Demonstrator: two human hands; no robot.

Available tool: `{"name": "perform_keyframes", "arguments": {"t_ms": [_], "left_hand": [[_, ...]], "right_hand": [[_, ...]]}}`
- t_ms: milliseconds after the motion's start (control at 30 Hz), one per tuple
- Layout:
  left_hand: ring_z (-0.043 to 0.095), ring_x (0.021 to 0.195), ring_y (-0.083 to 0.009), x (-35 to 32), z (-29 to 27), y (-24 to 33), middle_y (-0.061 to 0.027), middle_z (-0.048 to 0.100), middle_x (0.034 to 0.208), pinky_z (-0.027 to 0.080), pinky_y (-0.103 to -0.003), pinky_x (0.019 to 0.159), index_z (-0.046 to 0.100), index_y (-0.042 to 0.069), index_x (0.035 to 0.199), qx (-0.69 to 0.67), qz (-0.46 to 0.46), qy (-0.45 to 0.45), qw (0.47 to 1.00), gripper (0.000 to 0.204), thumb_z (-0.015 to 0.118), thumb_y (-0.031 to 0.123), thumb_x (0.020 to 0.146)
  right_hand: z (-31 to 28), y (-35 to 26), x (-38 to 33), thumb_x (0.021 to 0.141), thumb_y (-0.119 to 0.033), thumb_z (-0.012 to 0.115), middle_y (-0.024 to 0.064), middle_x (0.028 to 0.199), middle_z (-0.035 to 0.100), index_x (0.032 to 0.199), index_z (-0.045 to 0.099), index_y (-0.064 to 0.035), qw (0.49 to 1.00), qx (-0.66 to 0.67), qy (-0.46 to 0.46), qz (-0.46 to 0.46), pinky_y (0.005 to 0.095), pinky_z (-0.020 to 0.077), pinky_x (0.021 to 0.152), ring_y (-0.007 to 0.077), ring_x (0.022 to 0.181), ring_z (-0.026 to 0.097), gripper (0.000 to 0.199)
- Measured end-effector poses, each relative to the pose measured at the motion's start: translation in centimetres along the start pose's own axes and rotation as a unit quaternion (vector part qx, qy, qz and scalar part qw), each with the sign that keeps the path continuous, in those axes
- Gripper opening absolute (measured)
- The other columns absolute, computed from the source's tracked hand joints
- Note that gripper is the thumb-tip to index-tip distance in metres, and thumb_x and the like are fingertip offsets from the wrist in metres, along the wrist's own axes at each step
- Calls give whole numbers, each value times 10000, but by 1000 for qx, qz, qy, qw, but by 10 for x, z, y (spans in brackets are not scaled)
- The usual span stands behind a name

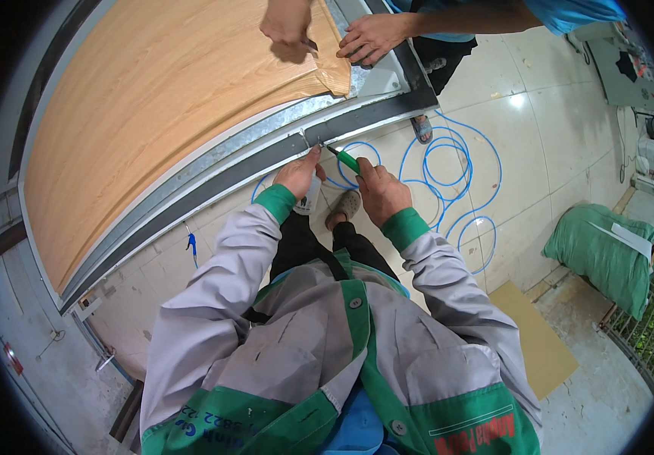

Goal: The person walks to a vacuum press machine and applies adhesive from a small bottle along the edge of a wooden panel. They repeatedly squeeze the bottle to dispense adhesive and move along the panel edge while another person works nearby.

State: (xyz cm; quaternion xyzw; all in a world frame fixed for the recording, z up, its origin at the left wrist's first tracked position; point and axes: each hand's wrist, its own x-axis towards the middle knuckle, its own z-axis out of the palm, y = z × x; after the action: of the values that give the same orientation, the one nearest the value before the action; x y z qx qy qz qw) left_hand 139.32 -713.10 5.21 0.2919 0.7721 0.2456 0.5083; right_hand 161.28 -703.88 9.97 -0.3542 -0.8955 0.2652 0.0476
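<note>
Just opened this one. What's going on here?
The wearer's right hand grips a green-handled tool, its tip close to the dark-edged frame of a wood-grain panel. The left hand is up at that same edge and appears to hold a small white bottle. Across the frame, another person's hands are at the panel's corner. A blue hose lies looped on the tiled floor.

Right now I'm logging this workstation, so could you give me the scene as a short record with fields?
Left hand: appears to hold a small white bottle, thumb at the dark frame edge
Right hand: grips a green-handled tool, tip close to the left thumb
Workpiece: large wood-grain panel beside the frame edge
Co-worker: two hands, one gripping, one spread, at the panel's corner
Floor: blue hose in loops on pale tiles
Far right: green sack
</note>
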Motion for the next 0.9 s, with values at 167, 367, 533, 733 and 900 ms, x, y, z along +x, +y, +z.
{"name": "perform_keyframes", "arguments": {"t_ms": [167, 367, 533, 733, 900], "left_hand": [[646, 804, -259, -1, 2, -2, -93, 679, 779, 497, -387, 822, 759, 72, 778, -1, 18, 23, 1000, 933, 258, 833, 974], [657, 849, -301, -11, 6, -4, -127, 699, 817, 491, -395, 877, 767, 73, 804, 7, 26, 4, 1000, 951, 201, 815, 989], [677, 927, -362, -16, 8, -9, -162, 738, 873, 475, -411, 957, 785, 93, 815, 14, 23, -18, 999, 976, 159, 824, 975], [675, 933, -360, -12, 7, -14, -167, 739, 882, 473, -406, 964, 789, 103, 819, 9, -11, -8, 1000, 946, 173, 802, 986], [675, 933, -362, -13, 4, -12, -169, 741, 889, 476, -405, 963, 791, 108, 820, 11, -1, 2, 1000, 918, 201, 789, 993]], "right_hand": [[-2, -3, -1, 995, -231, 639, 147, 945, 672, 1337, 545, -158, 1000, 3, 3, 11, 508, 561, 664, 382, 825, 698, 362], [-1, -2, -8, 993, -235, 645, 133, 946, 665, 1343, 559, -161, 1000, 18, 1, 12, 494, 560, 674, 370, 834, 695, 368], [3, 0, -12, 995, -241, 649, 132, 950, 664, 1342, 559, -159, 1000, 24, 2, 5, 486, 560, 670, 368, 830, 695, 367], [5, 3, -10, 1000, -242, 645, 133, 961, 668, 1357, 554, -161, 1000, 31, -1, -3, 483, 563, 667, 371, 829, 699, 376], [5, 4, -9, 1000, -234, 643, 135, 965, 672, 1360, 552, -153, 999, 39, -2, -8, 480, 565, 658, 375, 824, 701, 380]]}}
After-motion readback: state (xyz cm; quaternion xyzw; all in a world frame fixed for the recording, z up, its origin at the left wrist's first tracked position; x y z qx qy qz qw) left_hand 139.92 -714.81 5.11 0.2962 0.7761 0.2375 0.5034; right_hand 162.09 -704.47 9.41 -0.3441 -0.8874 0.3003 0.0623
